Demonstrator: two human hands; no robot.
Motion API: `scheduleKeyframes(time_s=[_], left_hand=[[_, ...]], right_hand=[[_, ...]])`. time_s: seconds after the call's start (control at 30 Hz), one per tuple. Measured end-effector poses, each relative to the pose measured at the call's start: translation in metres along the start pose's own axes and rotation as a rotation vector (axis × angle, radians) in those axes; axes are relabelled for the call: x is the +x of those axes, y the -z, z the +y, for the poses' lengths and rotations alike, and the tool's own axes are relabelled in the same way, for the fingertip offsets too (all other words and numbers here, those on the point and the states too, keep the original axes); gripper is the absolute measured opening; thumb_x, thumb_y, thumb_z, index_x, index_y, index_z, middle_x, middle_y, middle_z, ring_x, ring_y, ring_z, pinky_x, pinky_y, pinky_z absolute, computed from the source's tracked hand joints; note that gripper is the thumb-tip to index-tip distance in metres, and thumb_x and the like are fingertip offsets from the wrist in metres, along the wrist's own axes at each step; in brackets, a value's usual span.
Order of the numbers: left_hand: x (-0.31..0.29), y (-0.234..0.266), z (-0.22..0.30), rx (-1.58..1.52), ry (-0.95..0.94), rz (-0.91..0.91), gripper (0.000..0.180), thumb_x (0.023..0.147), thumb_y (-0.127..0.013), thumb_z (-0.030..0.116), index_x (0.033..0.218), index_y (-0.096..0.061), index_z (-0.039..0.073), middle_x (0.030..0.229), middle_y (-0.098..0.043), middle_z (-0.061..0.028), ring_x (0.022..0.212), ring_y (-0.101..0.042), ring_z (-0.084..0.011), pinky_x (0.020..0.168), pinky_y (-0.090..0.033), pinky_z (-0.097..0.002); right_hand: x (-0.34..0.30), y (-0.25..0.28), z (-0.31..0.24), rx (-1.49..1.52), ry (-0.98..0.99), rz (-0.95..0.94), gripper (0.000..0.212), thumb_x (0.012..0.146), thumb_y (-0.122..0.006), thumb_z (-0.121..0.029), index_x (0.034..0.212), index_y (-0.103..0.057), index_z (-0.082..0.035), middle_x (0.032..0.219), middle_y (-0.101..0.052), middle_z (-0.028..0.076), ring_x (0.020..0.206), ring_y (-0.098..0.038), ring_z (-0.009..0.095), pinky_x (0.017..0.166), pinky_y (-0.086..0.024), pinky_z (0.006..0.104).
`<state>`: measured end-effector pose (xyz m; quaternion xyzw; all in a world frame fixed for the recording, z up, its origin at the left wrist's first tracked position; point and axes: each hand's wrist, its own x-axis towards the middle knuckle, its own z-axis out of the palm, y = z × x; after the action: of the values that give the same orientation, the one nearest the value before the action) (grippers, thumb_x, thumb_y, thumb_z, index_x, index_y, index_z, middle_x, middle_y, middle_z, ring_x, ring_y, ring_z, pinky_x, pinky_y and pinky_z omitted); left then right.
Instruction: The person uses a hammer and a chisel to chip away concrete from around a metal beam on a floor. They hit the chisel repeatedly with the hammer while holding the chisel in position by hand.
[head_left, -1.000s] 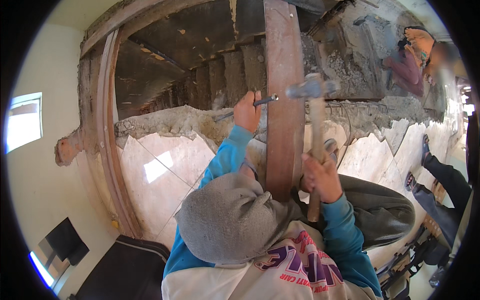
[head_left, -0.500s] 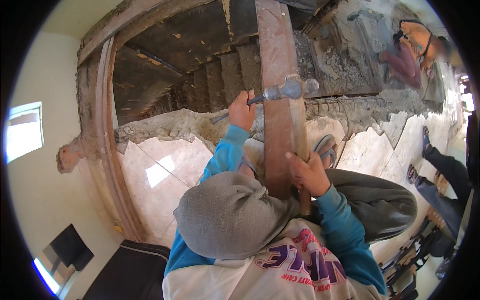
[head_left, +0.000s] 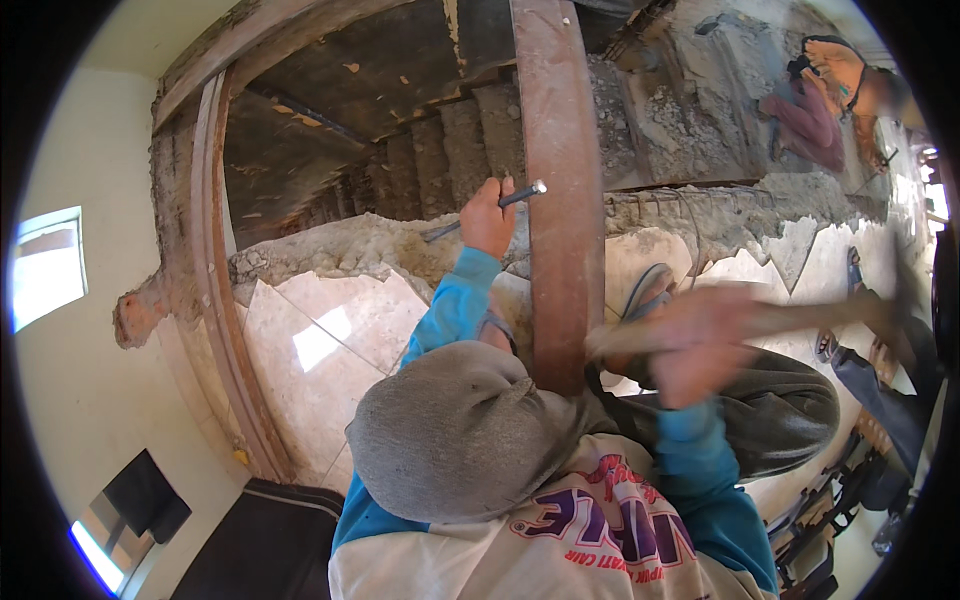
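My left hand (head_left: pixel 487 222) is closed round a dark steel chisel (head_left: pixel 522 194). Its bright struck end points up to the right, beside a reddish-brown beam (head_left: pixel 562 190), and its lower end lies against the rough broken concrete edge (head_left: pixel 385 243). My right hand (head_left: pixel 702 340) grips a hammer by its wooden handle (head_left: pixel 800 318). Motion smears both hand and hammer. The hammer head (head_left: pixel 908 275) is out at the far right, a dark blur, well apart from the chisel.
Cracked floor tiles (head_left: pixel 300 380) border an opening with rough concrete steps (head_left: pixel 462 145). A wooden post (head_left: pixel 208 200) stands left. Another person (head_left: pixel 812 120) bends at the upper right; someone's dark-trousered legs (head_left: pixel 872 390) are at the right, near the hammer head.
The hammer has swung away from the chisel's struck end, out to the right, carried by my right hand. My left hand and the chisel have stayed nearly still.
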<state>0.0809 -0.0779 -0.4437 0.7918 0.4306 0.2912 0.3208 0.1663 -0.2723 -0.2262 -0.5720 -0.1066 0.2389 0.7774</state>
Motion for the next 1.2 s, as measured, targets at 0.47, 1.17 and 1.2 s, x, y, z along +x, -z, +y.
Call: scheduleKeyframes(time_s=[0.47,1.17,1.2], left_hand=[[-0.002,0.003,-0.001,0.013,-0.028,0.001,0.034,0.093,-0.052,0.028,0.07,-0.043,0.004,0.062,-0.049,-0.0203,0.061,-0.049,-0.043,0.052,-0.037,-0.0488],[-0.005,0.003,-0.002,-0.005,0.025,0.015,0.035,0.093,-0.053,0.029,0.071,-0.042,0.003,0.065,-0.049,-0.0222,0.063,-0.047,-0.0447,0.053,-0.036,-0.0492],[-0.006,0.002,-0.003,-0.012,0.02,0.015,0.035,0.093,-0.053,0.028,0.071,-0.042,0.003,0.065,-0.049,-0.0223,0.063,-0.047,-0.0447,0.053,-0.036,-0.0491]], right_hand=[[0.033,0.026,-0.063,-0.052,0.101,-0.118,0.023,0.097,-0.043,-0.027,0.087,-0.052,-0.008,0.061,-0.051,-0.001,0.045,-0.046,0.011,0.042,-0.038,0.0246],[0.045,-0.001,-0.094,0.125,0.399,-0.077,0.02,0.098,-0.04,-0.03,0.09,-0.046,-0.012,0.054,-0.034,-0.002,0.042,-0.031,0.009,0.039,-0.034,0.0221],[0.037,0.002,-0.074,0.23,0.3,-0.156,0.021,0.097,-0.041,-0.027,0.081,-0.043,-0.014,0.055,-0.032,-0.003,0.044,-0.031,0.009,0.04,-0.031,0.0212]])
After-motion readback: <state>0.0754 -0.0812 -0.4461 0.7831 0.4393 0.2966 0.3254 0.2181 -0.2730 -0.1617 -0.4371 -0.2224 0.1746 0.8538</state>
